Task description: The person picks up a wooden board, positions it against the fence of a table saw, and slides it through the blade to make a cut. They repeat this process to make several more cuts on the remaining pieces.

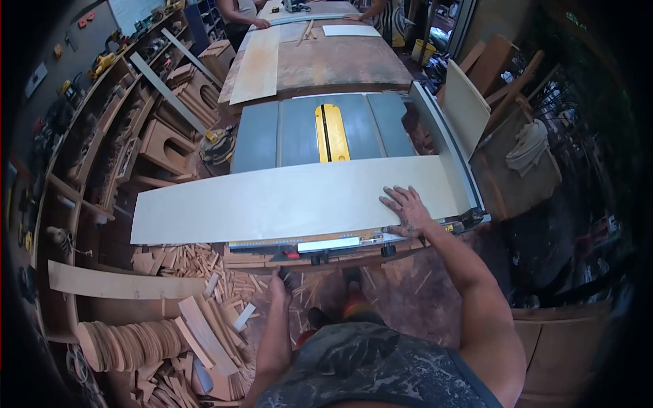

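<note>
A long pale plywood board lies crosswise over the front of a table saw, its left end jutting past the table. Its right end is at the long metal rip fence. My right hand rests on the board near its front edge, palm down with fingers spread. Just beyond the board's far edge shows the yellow throat plate with its dark slot. My left hand is low in front of the saw, below the red switch. Its fingers are in shadow and I cannot tell how they are curled.
Behind the saw stands a large wooden worktable with a plywood sheet; people's hands are at its far end. Scrap offcuts and stacked curved pieces lie at lower left. Shelves line the left; a panel leans right.
</note>
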### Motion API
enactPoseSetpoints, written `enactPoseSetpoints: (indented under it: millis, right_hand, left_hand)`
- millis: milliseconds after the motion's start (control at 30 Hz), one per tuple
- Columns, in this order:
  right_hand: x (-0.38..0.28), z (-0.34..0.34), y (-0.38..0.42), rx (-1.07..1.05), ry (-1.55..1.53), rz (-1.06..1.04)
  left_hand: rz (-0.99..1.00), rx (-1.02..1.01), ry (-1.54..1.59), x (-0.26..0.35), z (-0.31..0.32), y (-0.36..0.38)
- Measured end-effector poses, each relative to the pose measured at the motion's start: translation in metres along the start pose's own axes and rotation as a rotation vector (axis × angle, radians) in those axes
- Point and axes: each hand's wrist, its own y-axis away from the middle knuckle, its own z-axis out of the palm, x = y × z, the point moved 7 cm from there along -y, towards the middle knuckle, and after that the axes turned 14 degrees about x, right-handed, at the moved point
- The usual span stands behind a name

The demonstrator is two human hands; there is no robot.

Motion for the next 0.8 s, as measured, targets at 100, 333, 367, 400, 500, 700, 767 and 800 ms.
enactPoseSetpoints:
  millis: [100,333,367,400,500,700,767,800]
  right_hand:
    - [0.002,0.004,0.001,0.008,-0.01,-0.013]
    - [0.009,0.006,-0.004,0.005,-0.018,-0.026]
    - [0.01,0.006,-0.005,-0.001,-0.025,-0.016]
    - [0.01,0.006,-0.004,-0.011,-0.03,-0.012]
    - [0.008,0.005,-0.005,-0.015,-0.046,-0.003]
    - [0.011,0.005,-0.007,-0.013,-0.025,-0.018]
    - [0.006,0.007,-0.005,-0.018,-0.031,-0.013]
    - [0.008,0.008,-0.005,-0.009,-0.025,-0.017]
  left_hand:
    - [-0.015,0.014,0.079,0.026,0.023,0.003]
    - [-0.061,-0.045,0.271,0.024,0.054,-0.037]
    - [-0.106,-0.057,0.262,0.021,0.051,-0.042]
    - [-0.154,-0.067,0.257,0.019,0.05,-0.039]
    - [-0.178,-0.078,0.248,0.022,0.053,-0.025]
    - [-0.223,-0.11,0.362,0.017,0.06,-0.01]
    - [-0.24,-0.049,0.389,0.014,0.052,-0.008]
    - [-0.234,0.016,0.391,0.018,0.06,0.005]
